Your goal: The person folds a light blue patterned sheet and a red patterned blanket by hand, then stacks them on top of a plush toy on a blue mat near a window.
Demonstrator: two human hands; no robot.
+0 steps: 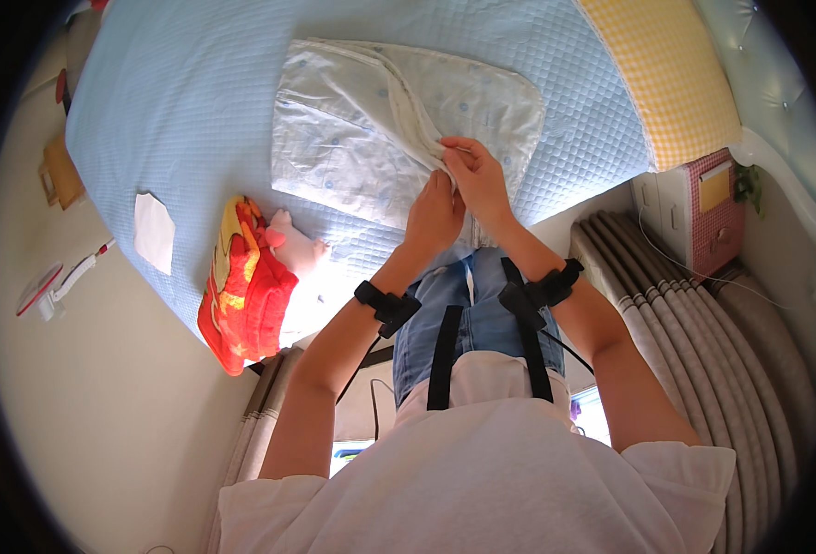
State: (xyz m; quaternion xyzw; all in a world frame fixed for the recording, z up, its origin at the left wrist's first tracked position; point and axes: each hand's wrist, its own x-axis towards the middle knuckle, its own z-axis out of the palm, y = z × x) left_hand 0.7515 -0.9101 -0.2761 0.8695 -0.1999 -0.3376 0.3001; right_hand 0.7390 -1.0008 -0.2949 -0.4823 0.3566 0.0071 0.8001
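A pale cloth cover (pixel 352 131) with small blue prints, perhaps a pillowcase, lies spread and creased on the bed in front of me. One of its edges is folded back, and a raised seam runs diagonally across the middle. My left hand (pixel 435 215) pinches the lower end of that folded edge. Just right of it, almost touching, my right hand (pixel 480 183) grips the same edge between thumb and fingers. Part of the cloth between the hands is hidden by the fingers.
A light blue quilted bedspread (pixel 193 111) covers the bed. To the left lie a folded red and yellow blanket (pixel 245 298), a pink plush toy (pixel 297 242) and a white sheet (pixel 153 232). A yellow checked pillow (pixel 671 83), a bedside cabinet (pixel 709 221) and grey curtains (pixel 699 346) are on the right.
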